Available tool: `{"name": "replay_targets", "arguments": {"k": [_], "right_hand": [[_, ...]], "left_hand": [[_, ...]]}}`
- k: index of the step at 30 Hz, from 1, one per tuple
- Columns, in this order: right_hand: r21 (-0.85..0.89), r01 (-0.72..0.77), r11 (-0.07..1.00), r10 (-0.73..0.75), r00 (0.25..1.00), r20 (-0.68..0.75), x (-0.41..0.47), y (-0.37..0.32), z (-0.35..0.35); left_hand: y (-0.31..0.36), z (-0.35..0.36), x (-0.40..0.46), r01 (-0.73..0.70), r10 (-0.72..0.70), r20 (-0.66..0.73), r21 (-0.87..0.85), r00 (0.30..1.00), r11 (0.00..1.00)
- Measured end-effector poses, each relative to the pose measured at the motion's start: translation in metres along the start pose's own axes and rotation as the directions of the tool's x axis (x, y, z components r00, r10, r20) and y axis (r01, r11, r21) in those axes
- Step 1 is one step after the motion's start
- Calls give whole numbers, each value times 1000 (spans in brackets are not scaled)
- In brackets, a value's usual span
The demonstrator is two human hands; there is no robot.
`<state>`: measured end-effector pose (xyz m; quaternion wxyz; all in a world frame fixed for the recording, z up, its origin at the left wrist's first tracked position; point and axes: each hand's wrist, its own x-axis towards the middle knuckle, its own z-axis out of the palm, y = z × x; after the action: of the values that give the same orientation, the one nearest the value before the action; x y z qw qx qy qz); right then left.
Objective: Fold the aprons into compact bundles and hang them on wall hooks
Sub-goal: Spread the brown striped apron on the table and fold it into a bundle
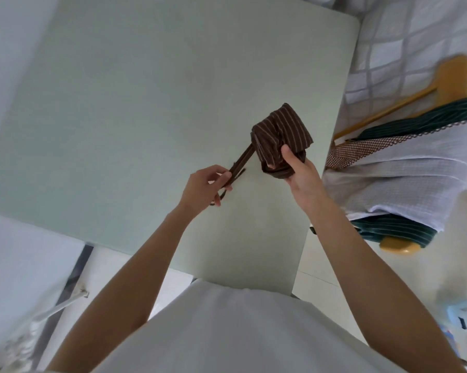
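1. Brown cloth with thin pale stripes made up the apron bundle [280, 138], rolled into a compact lump and held up over the table [146, 90].
2. The right hand [301, 170] gripped the bundle from below and from the near side, its thumb pressed against the front of the roll and the other fingers wrapped behind it, mostly hidden by the fabric.
3. A strap [243, 160] of the same striped brown cloth ran from the left side of the bundle down and to the left, drawn out fairly straight.
4. The left hand [202, 187] pinched that strap near its far end, fingers curled round it, with the loose tail of the strap looping beneath the hand.
5. Whether the strap's tail touched the table could not be told from the head view.
6. The table was pale green with a rounded far corner, and it filled most of the upper left of the picture.
7. To the right of the table stood a wooden chair [453, 76] of light yellow wood, somewhat blurred.
8. Over the chair lay a pile of other aprons [404, 168]: a pale checked one with a brown dotted trim on top, and a dark green striped one showing above and below it.
9. The person's white shirt [240, 332] filled the bottom of the frame, with both bare forearms reaching forward from it.
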<state>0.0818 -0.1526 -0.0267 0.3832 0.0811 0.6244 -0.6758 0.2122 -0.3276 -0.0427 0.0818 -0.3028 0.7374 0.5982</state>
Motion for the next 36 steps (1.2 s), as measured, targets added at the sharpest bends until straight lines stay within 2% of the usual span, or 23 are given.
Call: {"name": "replay_targets", "arguments": {"k": [2,4,6,8,12,15,17,20,22,23,24,25,26,27,28,29,30,31,32,33,34,36], "right_hand": [[41,-4,999,5,1000,-24,-5,-2,-5],[-93,44,995,-47,998,-29,-10,0,-10],[-271,112,956,-108,994,26,-21,2,-8],[-354,172,919,-154,985,80,-29,6,-6],[-375,230,898,-209,973,95,-36,6,-1],[-468,290,835,-269,957,113,-39,1,2],[-470,320,823,-298,947,122,-40,-6,4],[-362,315,877,-307,948,83,-40,-19,9],[-284,290,914,-295,955,25,-40,-24,17],[-330,303,894,-321,947,0,-38,-23,22],[-421,331,844,-367,930,-5,-37,-22,26],[-554,394,733,-450,892,38,-35,-20,27],[-701,477,530,-542,826,153,-33,-18,26],[-799,545,255,-587,744,320,-29,-16,21],[-817,576,-13,-549,679,487,-24,-14,16],[-783,590,-197,-455,652,606,-22,-15,11],[-736,614,-285,-340,653,676,-19,-15,6],[-689,663,-293,-237,647,724,-20,-17,5],[-655,721,-226,-148,639,755,-23,-20,3],[-638,766,-80,-90,632,770,-29,-24,3],[-621,773,128,-49,631,775,-38,-30,5],[-536,647,543,14,631,776,-55,-41,9]], "left_hand": [[-6,4,-21,39,-41,11,125,999,991],[-17,2,-37,70,-54,-57,344,997,936],[-30,-5,-49,100,-14,-157,554,988,826],[-43,-11,-58,129,47,-238,671,970,730],[-57,-16,-67,163,48,-307,626,950,763],[-53,-13,-73,77,108,-283,572,953,817],[-45,-7,-79,2,169,-253,561,953,828],[-35,4,-88,-98,304,-231,627,924,773],[-27,13,-92,-224,424,-122,702,898,676],[-22,19,-92,-299,483,-44,734,874,609],[-16,22,-91,-364,539,30,769,842,526],[-10,23,-90,-405,593,81,804,801,436],[-1,20,-89,-412,636,98,833,766,368],[8,12,-87,-397,673,82,857,735,329],[17,0,-83,-377,706,54,873,706,311],[26,-15,-79,-367,734,33,881,678,300],[34,-30,-75,-373,746,21,875,665,308],[42,-45,-72,-394,741,17,855,671,338],[49,-58,-69,-422,723,21,823,691,380],[54,-67,-67,-442,705,12,786,709,432],[57,-72,-65,-451,689,-23,739,725,500],[58,-68,-60,-445,592,-139,531,794,721]]}}
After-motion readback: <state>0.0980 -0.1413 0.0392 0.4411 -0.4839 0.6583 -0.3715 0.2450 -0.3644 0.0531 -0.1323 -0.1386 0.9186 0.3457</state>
